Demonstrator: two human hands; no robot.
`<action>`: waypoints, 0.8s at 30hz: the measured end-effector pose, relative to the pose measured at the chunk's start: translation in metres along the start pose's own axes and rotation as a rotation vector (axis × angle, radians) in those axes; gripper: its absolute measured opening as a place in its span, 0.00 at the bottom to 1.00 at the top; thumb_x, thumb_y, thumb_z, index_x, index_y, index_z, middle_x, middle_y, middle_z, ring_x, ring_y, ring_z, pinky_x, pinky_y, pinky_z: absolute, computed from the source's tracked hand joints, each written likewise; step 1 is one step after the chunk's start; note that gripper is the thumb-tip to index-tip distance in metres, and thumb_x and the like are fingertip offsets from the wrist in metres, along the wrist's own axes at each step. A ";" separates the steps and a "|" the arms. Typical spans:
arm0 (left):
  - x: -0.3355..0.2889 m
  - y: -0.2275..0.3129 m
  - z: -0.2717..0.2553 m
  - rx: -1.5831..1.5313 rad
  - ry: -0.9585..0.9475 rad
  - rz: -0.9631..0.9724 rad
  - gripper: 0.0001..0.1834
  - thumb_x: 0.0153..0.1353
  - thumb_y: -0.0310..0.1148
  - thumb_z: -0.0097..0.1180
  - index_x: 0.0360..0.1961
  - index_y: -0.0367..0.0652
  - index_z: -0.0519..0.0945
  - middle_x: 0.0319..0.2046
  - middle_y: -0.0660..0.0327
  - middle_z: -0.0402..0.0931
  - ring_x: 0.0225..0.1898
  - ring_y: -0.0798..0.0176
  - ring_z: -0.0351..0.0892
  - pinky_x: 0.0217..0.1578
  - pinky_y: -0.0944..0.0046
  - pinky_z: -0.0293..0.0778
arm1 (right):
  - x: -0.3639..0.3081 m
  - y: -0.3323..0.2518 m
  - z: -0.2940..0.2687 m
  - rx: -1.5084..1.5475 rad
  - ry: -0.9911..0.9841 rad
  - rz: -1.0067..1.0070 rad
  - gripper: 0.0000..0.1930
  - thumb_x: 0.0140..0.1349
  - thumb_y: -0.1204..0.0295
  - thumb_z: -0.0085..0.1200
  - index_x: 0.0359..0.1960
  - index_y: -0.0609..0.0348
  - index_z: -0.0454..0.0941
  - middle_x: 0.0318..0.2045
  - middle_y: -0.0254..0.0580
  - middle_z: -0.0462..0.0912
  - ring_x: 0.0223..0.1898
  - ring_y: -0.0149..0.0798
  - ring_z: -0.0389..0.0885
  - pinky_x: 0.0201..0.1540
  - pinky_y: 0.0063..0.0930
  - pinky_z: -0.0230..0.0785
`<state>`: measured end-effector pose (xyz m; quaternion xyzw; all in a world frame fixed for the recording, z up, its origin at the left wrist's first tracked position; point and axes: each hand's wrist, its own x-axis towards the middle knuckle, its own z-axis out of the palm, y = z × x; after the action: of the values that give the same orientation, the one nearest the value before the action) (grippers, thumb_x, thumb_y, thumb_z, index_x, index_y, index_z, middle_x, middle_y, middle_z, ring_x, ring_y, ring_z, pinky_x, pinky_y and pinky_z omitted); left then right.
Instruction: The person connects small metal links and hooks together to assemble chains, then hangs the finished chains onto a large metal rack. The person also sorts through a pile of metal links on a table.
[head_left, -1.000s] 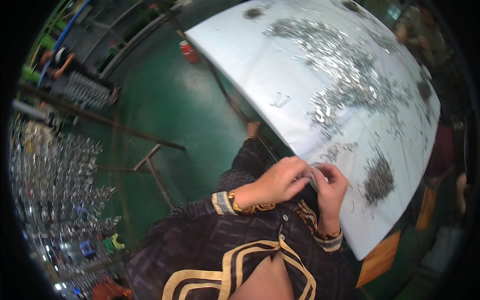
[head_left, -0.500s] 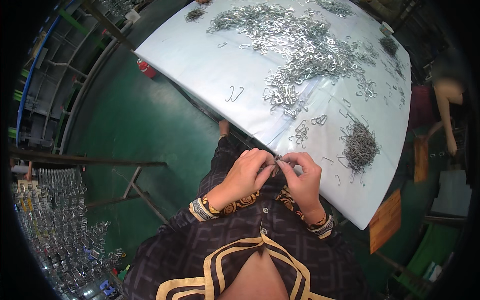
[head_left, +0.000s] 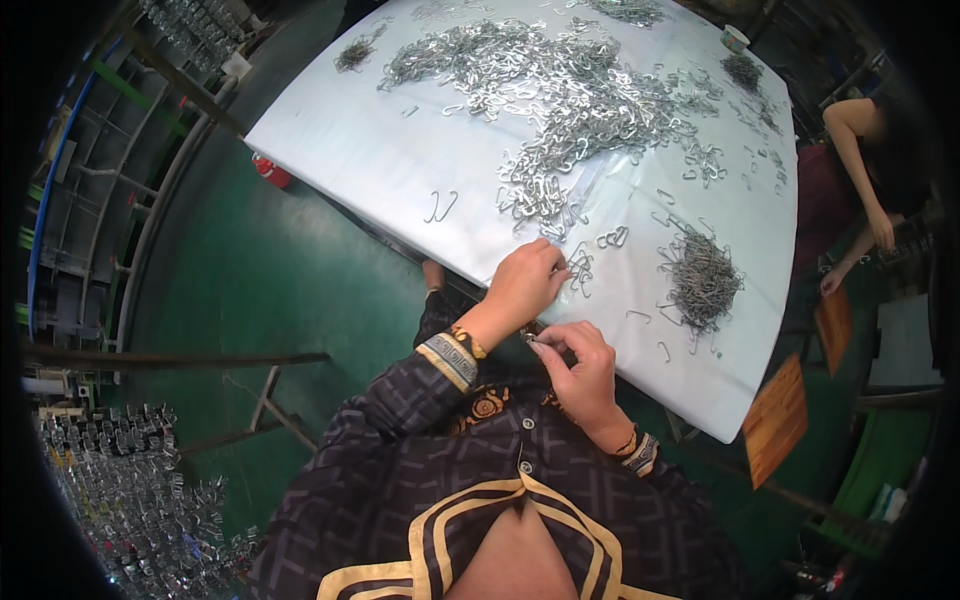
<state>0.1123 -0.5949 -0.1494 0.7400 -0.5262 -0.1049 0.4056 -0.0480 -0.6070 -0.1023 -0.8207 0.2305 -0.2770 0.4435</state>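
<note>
My left hand [head_left: 524, 286] is over the table's near edge. Its fingers are curled together at a small cluster of bent wire hooks [head_left: 581, 272]; whatever is between the fingertips is hidden. Closer to my body, my right hand [head_left: 584, 372] pinches a small metal piece [head_left: 530, 338] between thumb and forefinger, just off the table edge. Right of my hands lies a dense heap of darker wire hooks [head_left: 704, 280]. A large spread of shiny metal links [head_left: 570, 95] covers the table's middle and far part. Two loose hooks [head_left: 441, 206] lie to the left.
The white-covered table [head_left: 350, 150] has its edge against my front. At the right, another person [head_left: 850, 160] works beside wooden boards [head_left: 775, 420]. A metal frame [head_left: 265, 395] stands on the green floor, near racks of metal parts [head_left: 140, 500]. A cup [head_left: 735, 39] sits at the far right corner.
My hands have come apart. The left has moved up and forward to the small hook cluster, while the right stays near the edge holding the metal piece. The view has shifted slightly.
</note>
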 end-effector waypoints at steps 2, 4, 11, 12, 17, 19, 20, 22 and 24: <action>0.009 0.003 0.013 0.046 0.044 0.022 0.09 0.52 0.32 0.65 0.27 0.39 0.78 0.28 0.55 0.75 0.31 0.49 0.77 0.33 0.55 0.73 | -0.001 0.001 -0.001 -0.006 0.005 0.004 0.05 0.50 0.79 0.63 0.29 0.59 0.80 0.24 0.38 0.80 0.27 0.41 0.75 0.36 0.33 0.66; 0.013 0.006 0.019 0.050 0.015 0.014 0.10 0.51 0.33 0.65 0.27 0.39 0.77 0.29 0.55 0.74 0.34 0.49 0.76 0.34 0.53 0.73 | -0.002 0.002 -0.001 -0.008 0.004 0.006 0.05 0.50 0.79 0.63 0.29 0.59 0.80 0.24 0.37 0.80 0.27 0.41 0.75 0.36 0.33 0.65; 0.020 0.006 0.038 0.197 -0.040 0.071 0.06 0.50 0.27 0.59 0.25 0.36 0.76 0.29 0.50 0.74 0.35 0.45 0.77 0.35 0.51 0.74 | -0.004 0.001 -0.006 -0.047 -0.004 -0.007 0.05 0.50 0.78 0.64 0.29 0.60 0.80 0.26 0.41 0.80 0.27 0.42 0.75 0.34 0.33 0.67; 0.021 0.004 0.040 0.210 -0.027 0.097 0.05 0.50 0.26 0.57 0.24 0.36 0.76 0.29 0.50 0.74 0.35 0.45 0.77 0.35 0.50 0.74 | -0.003 0.000 -0.007 -0.060 0.003 -0.033 0.06 0.50 0.77 0.64 0.29 0.61 0.81 0.27 0.42 0.80 0.27 0.41 0.75 0.33 0.33 0.68; 0.020 -0.007 0.038 0.257 -0.097 0.098 0.06 0.55 0.27 0.57 0.32 0.37 0.75 0.32 0.49 0.75 0.37 0.44 0.75 0.38 0.49 0.72 | -0.001 0.004 -0.002 -0.032 -0.037 -0.052 0.05 0.52 0.74 0.63 0.28 0.59 0.80 0.25 0.37 0.81 0.29 0.40 0.76 0.38 0.32 0.64; 0.020 -0.006 0.031 0.111 -0.045 0.097 0.05 0.55 0.25 0.55 0.31 0.36 0.73 0.31 0.48 0.74 0.36 0.42 0.75 0.36 0.47 0.71 | -0.002 0.005 -0.002 -0.026 -0.007 -0.037 0.05 0.52 0.75 0.63 0.28 0.59 0.80 0.25 0.37 0.81 0.29 0.40 0.76 0.38 0.32 0.64; 0.020 -0.003 0.027 0.040 -0.016 0.093 0.05 0.55 0.24 0.55 0.31 0.35 0.72 0.30 0.47 0.74 0.35 0.42 0.75 0.35 0.46 0.70 | -0.002 0.005 -0.002 -0.022 0.005 -0.032 0.04 0.52 0.75 0.63 0.28 0.58 0.80 0.25 0.37 0.81 0.28 0.40 0.76 0.38 0.32 0.64; 0.017 -0.001 0.015 -0.072 -0.043 -0.007 0.06 0.57 0.24 0.55 0.36 0.35 0.75 0.31 0.46 0.76 0.36 0.41 0.76 0.36 0.48 0.71 | -0.004 0.006 -0.001 -0.030 0.037 -0.010 0.04 0.52 0.75 0.63 0.28 0.58 0.80 0.25 0.38 0.81 0.27 0.41 0.76 0.37 0.34 0.65; 0.015 -0.001 0.005 -0.192 -0.019 -0.082 0.07 0.58 0.24 0.55 0.37 0.35 0.77 0.32 0.45 0.77 0.36 0.40 0.76 0.37 0.49 0.73 | -0.002 0.006 0.000 -0.032 0.056 0.007 0.05 0.52 0.75 0.63 0.29 0.59 0.80 0.25 0.39 0.81 0.26 0.42 0.76 0.36 0.34 0.65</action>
<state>0.1171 -0.6103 -0.1493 0.7176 -0.4869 -0.1786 0.4649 -0.0505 -0.6084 -0.1076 -0.8187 0.2500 -0.2945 0.4248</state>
